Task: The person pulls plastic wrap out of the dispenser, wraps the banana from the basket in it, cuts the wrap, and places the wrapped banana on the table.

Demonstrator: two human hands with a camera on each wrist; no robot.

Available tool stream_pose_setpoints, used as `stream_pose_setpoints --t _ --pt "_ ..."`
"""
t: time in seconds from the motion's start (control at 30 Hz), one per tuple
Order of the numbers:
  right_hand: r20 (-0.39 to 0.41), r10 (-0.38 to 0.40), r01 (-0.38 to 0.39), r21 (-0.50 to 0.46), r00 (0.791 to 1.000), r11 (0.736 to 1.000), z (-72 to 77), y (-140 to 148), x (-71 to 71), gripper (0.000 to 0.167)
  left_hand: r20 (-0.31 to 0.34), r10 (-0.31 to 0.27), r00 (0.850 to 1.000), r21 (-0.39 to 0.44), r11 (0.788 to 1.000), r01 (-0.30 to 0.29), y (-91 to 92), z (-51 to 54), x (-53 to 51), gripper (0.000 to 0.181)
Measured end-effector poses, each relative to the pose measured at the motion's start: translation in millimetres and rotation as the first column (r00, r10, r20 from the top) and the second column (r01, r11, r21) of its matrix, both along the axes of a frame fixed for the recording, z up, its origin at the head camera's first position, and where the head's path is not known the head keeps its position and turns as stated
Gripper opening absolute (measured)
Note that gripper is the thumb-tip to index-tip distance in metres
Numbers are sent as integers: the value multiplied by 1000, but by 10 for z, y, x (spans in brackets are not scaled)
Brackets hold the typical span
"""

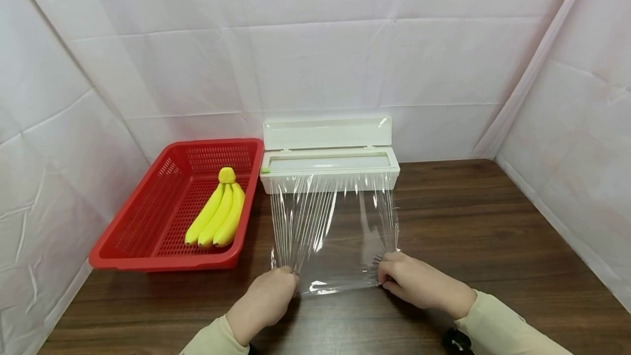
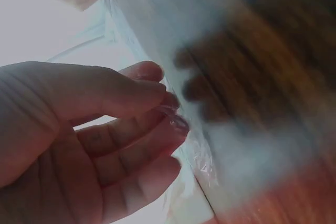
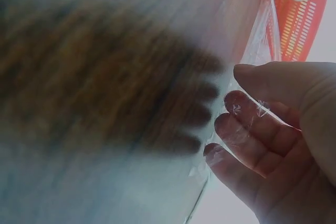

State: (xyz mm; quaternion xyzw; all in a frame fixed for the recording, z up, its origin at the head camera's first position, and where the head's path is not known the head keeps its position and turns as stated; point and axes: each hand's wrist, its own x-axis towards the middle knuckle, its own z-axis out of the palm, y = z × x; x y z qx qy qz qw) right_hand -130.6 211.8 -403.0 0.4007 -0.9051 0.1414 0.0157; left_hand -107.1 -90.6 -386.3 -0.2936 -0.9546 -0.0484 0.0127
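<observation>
A sheet of clear plastic wrap (image 1: 340, 240) stretches toward me from a white wrap dispenser box (image 1: 330, 182) whose lid (image 1: 327, 133) stands raised. My left hand (image 1: 268, 295) pinches the near left corner, where the film bunches into folds. At the near right corner my right hand (image 1: 419, 281) pinches the film too. In the left wrist view the left hand's thumb (image 2: 115, 90) presses film against the fingers. Film clings over the fingertips (image 3: 233, 124) of the right hand in the right wrist view.
A red plastic basket (image 1: 135, 263) stands left of the dispenser, with a bunch of bananas (image 1: 217, 210) inside. The dark wooden table (image 1: 468, 223) runs back to white cloth walls (image 1: 315, 64). A black band (image 1: 457, 339) shows at the right wrist.
</observation>
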Motion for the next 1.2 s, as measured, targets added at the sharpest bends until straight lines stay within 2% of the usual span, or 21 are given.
stream_pose_setpoints --t 0.17,0.67,0.83,1.03,1.2 --pt "-23 9 -9 -1 1000 1000 -12 2 -2 13 -30 -19 999 3 1000 19 -10 -8 -1 19" --pt "-29 24 -25 -37 999 999 -42 25 -9 16 56 5 998 16 1000 -6 -12 -12 -22 20" --pt "59 13 -12 -13 998 1000 -12 33 -11 15 88 20 996 27 999 -22 -20 8 -19 17" --pt "171 -19 17 10 985 1000 18 19 -6 15 162 52 985 31 998 -57 -29 31 -1 16" --pt "172 -14 10 21 985 1000 41 17 0 14 195 64 979 42 996 -74 -40 53 -1 15"
